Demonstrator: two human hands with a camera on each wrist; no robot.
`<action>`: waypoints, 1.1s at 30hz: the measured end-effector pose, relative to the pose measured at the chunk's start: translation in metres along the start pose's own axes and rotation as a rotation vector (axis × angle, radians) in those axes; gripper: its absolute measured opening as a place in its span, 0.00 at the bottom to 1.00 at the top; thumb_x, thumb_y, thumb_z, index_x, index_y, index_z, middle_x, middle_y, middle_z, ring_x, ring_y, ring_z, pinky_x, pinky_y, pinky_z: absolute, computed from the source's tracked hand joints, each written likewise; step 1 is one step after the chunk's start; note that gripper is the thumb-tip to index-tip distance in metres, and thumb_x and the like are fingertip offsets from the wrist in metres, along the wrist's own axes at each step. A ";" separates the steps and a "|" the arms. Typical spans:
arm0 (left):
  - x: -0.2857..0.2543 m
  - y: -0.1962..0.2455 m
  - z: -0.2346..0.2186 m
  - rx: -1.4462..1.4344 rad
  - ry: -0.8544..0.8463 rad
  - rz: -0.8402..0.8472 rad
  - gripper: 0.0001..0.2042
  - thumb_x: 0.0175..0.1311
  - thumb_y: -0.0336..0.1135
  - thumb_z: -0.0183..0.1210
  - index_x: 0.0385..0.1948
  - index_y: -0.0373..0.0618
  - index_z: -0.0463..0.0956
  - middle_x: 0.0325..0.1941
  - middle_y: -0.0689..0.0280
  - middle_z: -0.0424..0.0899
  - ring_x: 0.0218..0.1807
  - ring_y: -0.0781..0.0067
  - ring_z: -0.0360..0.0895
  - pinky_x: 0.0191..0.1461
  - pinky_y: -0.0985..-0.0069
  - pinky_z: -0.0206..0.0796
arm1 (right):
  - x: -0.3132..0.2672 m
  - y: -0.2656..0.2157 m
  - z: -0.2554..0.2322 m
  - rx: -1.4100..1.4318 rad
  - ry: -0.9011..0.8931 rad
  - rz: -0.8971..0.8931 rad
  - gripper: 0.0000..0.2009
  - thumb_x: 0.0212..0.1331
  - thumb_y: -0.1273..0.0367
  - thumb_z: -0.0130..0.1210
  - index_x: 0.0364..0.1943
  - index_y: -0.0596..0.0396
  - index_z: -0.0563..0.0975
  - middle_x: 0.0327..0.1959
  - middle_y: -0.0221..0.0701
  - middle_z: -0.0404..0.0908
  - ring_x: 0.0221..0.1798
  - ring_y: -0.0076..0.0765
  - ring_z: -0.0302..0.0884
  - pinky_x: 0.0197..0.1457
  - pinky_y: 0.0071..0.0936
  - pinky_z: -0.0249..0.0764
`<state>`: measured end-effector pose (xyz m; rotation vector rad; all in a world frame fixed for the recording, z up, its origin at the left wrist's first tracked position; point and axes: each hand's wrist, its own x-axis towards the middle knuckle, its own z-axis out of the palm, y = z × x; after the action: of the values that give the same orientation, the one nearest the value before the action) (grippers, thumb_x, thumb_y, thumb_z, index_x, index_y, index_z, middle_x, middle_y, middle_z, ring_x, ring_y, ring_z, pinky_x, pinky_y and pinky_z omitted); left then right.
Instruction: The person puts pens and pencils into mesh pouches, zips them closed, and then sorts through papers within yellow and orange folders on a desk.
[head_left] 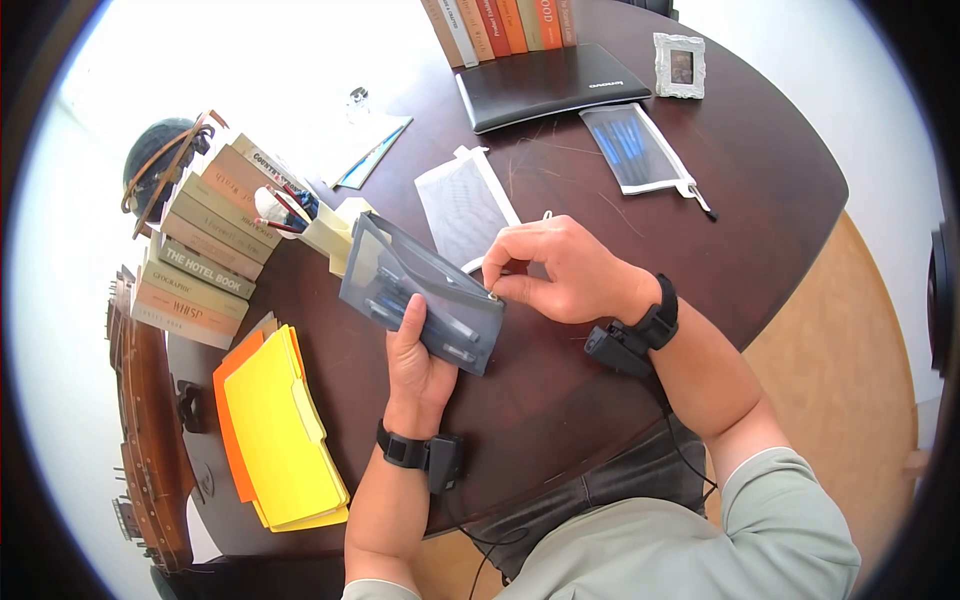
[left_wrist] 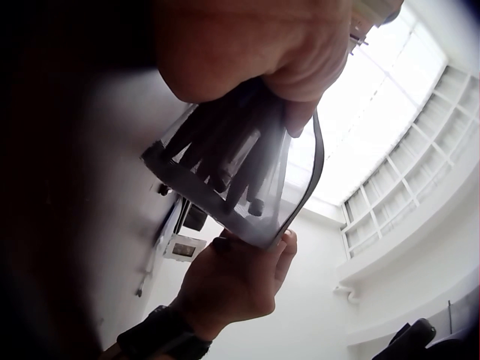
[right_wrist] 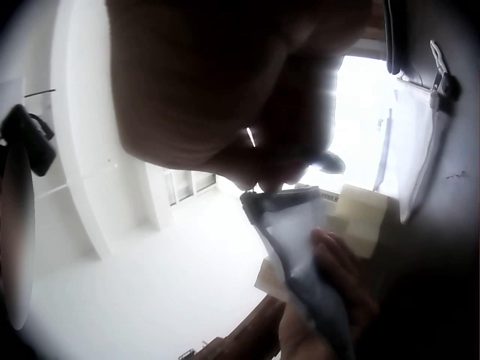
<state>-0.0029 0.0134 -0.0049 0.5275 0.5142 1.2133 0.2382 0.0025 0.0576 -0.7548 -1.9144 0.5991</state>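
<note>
A dark grey see-through zip pouch (head_left: 385, 262) is held up over the table, with several pens (head_left: 440, 318) inside it. My left hand (head_left: 422, 378) grips its lower side, thumb lying across the front. At the pouch's right upper corner, my right hand (head_left: 568, 268) pinches the end of the zip between thumb and fingertips. The left wrist view shows the pens (left_wrist: 240, 161) bunched inside the clear pouch. Behind the hands lies a flat white mesh pouch (head_left: 462, 205). Another white-edged pouch (head_left: 655, 165) holding blue pens lies farther right.
A black laptop (head_left: 545, 85) sits at the back, near a row of books (head_left: 500, 28) and a white picture frame (head_left: 681, 66). On the left are more books (head_left: 205, 235), a cream pen holder (head_left: 328, 238) and yellow folders (head_left: 285, 430). A guitar (head_left: 150, 430) stands beyond the left edge.
</note>
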 end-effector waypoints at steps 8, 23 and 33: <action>-0.002 0.000 0.003 -0.032 -0.037 -0.043 0.23 0.73 0.34 0.63 0.66 0.43 0.68 0.63 0.61 0.78 0.65 0.60 0.77 0.72 0.57 0.71 | -0.002 -0.006 0.005 0.190 -0.029 0.156 0.13 0.62 0.69 0.66 0.49 0.56 0.79 0.32 0.31 0.85 0.33 0.26 0.83 0.40 0.24 0.78; -0.009 0.000 0.011 0.050 -0.180 -0.192 0.23 0.72 0.33 0.63 0.66 0.45 0.67 0.58 0.62 0.81 0.61 0.65 0.81 0.66 0.63 0.75 | 0.000 -0.007 0.019 -0.007 0.077 0.058 0.14 0.59 0.77 0.61 0.48 0.51 0.87 0.26 0.30 0.81 0.25 0.25 0.75 0.31 0.24 0.72; -0.019 -0.008 0.009 0.011 -0.226 -0.329 0.16 0.74 0.35 0.62 0.57 0.43 0.70 0.45 0.63 0.85 0.40 0.71 0.88 0.36 0.82 0.83 | -0.001 -0.008 0.028 -0.077 0.211 0.002 0.13 0.61 0.77 0.62 0.49 0.54 0.87 0.29 0.29 0.81 0.28 0.26 0.76 0.31 0.25 0.72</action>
<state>0.0031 -0.0082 -0.0013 0.5575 0.3962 0.8259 0.2116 -0.0065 0.0509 -0.8356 -1.7500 0.4310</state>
